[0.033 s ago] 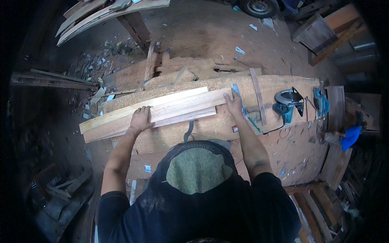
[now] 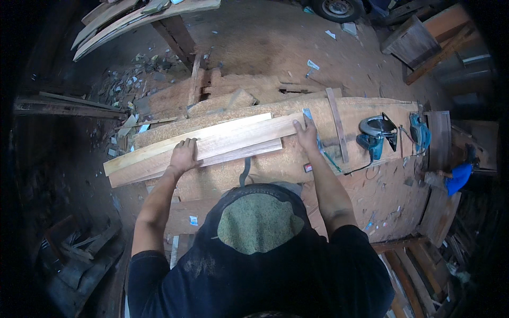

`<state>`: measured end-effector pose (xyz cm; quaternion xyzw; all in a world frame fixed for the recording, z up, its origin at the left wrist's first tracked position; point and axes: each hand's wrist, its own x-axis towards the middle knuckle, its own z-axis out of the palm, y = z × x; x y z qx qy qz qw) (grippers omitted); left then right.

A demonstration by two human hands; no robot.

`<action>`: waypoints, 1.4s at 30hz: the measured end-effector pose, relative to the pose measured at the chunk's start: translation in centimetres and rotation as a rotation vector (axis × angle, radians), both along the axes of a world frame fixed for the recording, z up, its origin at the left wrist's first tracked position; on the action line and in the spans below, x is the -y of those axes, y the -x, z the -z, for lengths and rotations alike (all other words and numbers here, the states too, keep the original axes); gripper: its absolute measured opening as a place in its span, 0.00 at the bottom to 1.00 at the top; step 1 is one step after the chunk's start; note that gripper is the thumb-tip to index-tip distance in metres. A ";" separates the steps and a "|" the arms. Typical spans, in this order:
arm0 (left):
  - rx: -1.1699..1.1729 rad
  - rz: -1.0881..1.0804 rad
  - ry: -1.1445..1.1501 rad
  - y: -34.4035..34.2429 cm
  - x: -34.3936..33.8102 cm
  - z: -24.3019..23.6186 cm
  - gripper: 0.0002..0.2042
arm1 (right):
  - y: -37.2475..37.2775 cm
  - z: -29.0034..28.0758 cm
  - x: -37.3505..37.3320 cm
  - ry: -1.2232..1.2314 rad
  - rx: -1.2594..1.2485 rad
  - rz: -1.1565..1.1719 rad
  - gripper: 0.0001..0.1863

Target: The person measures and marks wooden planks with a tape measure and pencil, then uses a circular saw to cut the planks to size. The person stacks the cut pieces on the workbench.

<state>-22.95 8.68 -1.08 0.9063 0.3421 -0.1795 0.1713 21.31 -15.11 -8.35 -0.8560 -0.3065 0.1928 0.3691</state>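
Observation:
Several long planks lie stacked at a slant on a worn sheet-board worktop (image 2: 196, 178). My left hand (image 2: 184, 155) grips the pinkish middle plank (image 2: 238, 131), fingers over it left of its middle. My right hand (image 2: 306, 132) holds the same plank at its right end, thumb on top. A pale yellow plank (image 2: 138, 157) lies along its far side and a darker plank (image 2: 254, 152) shows along its near edge. Just right of my right hand are a blue strip (image 2: 308, 113), a narrow dark batten (image 2: 338, 124) and a small red object (image 2: 308, 168).
A circular saw (image 2: 377, 135) and a second teal power tool (image 2: 419, 132) lie on the right. Boards rest on a raised support (image 2: 172, 37) at top left. A vehicle wheel (image 2: 336, 8) is at the top. A person in blue (image 2: 458, 180) is at far right; offcuts litter the floor (image 2: 143, 79).

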 end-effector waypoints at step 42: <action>0.312 0.205 -0.095 -28.6 9.2 1.8 0.51 | -3.9 3.1 17.8 -0.054 -0.098 0.542 0.15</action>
